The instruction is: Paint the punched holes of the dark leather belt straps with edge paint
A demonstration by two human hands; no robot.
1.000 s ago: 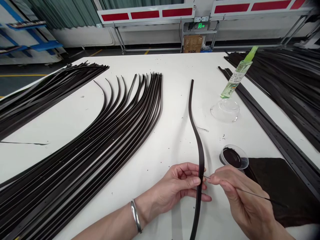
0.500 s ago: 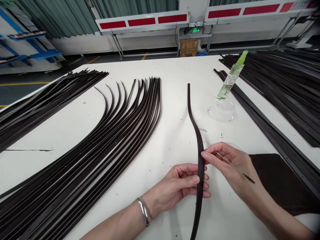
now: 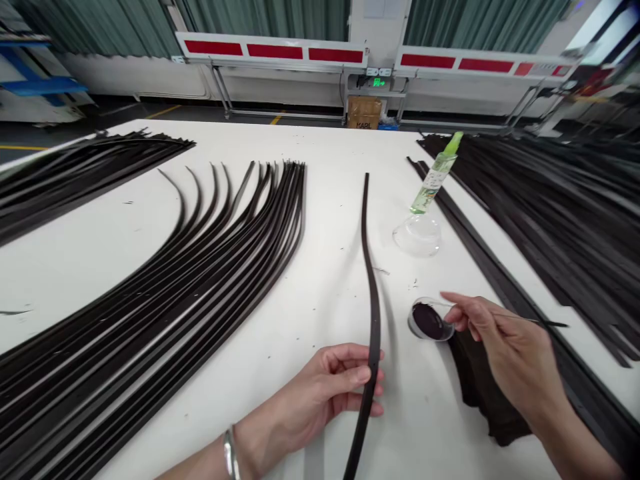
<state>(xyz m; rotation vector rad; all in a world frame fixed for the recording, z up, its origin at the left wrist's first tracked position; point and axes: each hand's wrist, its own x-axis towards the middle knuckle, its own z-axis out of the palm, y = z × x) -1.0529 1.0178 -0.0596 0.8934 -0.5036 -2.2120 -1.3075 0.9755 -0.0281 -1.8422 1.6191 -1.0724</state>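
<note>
My left hand pinches a long dark strip between thumb and fingers near the bottom middle; the strip's far end rises away over the white table. My right hand holds a thin dark-tipped tool, its rear end pointing right. The fingertips are at the rim of a small clear cup with dark liquid in it. The tool's front end is hidden by the fingers. A dark cloth lies beneath and beside the right hand.
Many dark strips fan across the left of the white table. Another bundle lies far left, and more strips lie at the right. A clear lid and a green spray bottle stand behind the cup.
My right hand has moved from the strip to the cup on the right, which now shows. My left hand still holds the strip. The view has shifted right.
</note>
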